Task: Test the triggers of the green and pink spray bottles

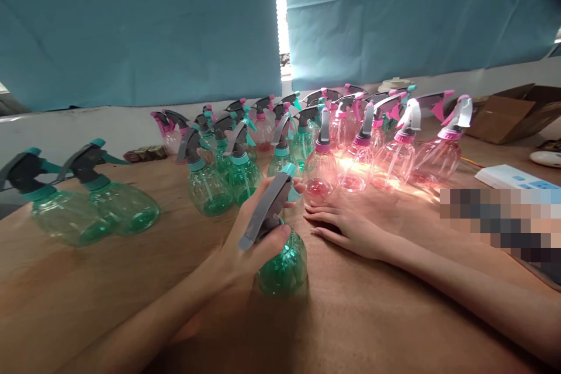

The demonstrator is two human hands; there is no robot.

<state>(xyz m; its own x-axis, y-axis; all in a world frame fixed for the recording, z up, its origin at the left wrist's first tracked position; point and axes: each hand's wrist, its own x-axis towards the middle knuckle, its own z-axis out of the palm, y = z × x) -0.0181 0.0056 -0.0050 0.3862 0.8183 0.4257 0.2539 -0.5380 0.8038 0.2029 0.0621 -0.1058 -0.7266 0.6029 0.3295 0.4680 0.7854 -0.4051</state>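
My left hand (249, 239) is wrapped round the neck of a green spray bottle (284, 266) with a grey and teal trigger head. This bottle is near the middle of the table, its nozzle facing away from me. My right hand (344, 225) lies flat on the table, palm down, fingers stretched to the left. Just beyond its fingertips stands a pink spray bottle (319, 172). Past my left hand are upright green spray bottles, one of them a green bottle (210, 190) to the left. The underside of the held bottle is hard to make out.
Several more pink and green bottles crowd the back. Two green bottles (125, 210) stand tilted-looking at the left. At the right are a cardboard box (504, 117), a white power strip (517, 178) and a blurred-out patch. Blue curtains (144, 29) hang behind the wooden table (359, 315).
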